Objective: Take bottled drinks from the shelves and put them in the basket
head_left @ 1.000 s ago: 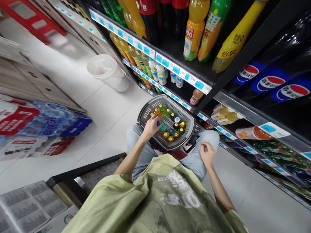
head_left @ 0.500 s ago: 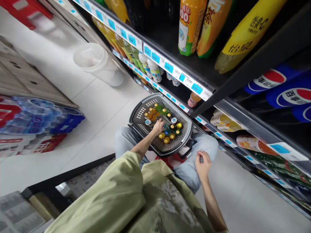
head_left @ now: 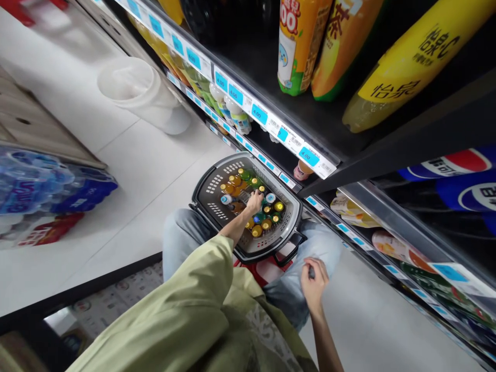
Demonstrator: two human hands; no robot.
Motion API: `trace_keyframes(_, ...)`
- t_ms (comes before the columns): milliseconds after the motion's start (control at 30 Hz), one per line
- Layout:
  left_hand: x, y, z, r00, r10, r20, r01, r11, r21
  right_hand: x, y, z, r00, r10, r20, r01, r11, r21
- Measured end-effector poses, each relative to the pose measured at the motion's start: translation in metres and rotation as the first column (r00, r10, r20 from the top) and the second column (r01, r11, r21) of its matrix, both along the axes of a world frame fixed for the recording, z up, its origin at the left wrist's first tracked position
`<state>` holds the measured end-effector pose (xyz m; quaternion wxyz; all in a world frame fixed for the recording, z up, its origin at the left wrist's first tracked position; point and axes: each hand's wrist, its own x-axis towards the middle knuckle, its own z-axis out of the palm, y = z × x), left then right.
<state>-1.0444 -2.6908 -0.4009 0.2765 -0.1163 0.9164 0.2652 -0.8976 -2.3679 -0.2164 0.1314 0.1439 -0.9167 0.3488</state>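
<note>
A grey-black plastic shopping basket [head_left: 248,253] full of upright capped bottles [head_left: 256,230] sits between my knees. My left hand [head_left: 254,202] reaches into it, fingers closed at the top of a dark-capped bottle [head_left: 262,189]; the bottle's body is hidden among the others. Around my fingers stand bottles with gold, green, blue and white caps. My right hand [head_left: 314,281] rests on my right knee in light blue jeans, its fingers curled round a small dark object [head_left: 311,272] that I cannot make out.
Drink shelves with blue price tags [head_left: 259,113] run along the right, holding large bottles [head_left: 302,46]. A white bucket [head_left: 143,93] stands on the floor at upper left. Shrink-wrapped water packs [head_left: 46,181] are stacked at left. A red seat [head_left: 258,273] shows under the basket.
My left hand has shifted right within the basket, onto a dark-capped bottle. My right hand stays curled on the knee. The view has moved slightly right and closer to the shelf.
</note>
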Motion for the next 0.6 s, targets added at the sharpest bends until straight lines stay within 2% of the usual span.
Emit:
trace_keyframes(267, 0.006, 0.012, -0.007, 0.988, 0.139, -0.060, -0.136, 0.990, 0.047, 0.001, 0.002, -0.005, 1.000, -0.009, 0.021, 0.009, 1.000, 0.015)
trace_keyframes(433, 0.011, 0.015, 0.002, 0.971, 0.192, -0.145, -0.184, 0.981, 0.066, -0.001, 0.002, -0.008, 1.000, -0.001, -0.011, 0.002, 1.000, 0.023)
trace_keyframes(500, 0.025, 0.017, 0.012, 0.960, 0.213, -0.184, -0.204, 0.977, 0.066, -0.002, 0.002, -0.010, 1.000, -0.022, -0.015, 0.022, 0.999, 0.027)
trace_keyframes(600, 0.066, 0.023, 0.029, 0.947, 0.221, -0.233, -0.209, 0.975, 0.077, -0.003, 0.003, -0.012, 0.999, -0.053, 0.010, 0.052, 0.999, 0.011)
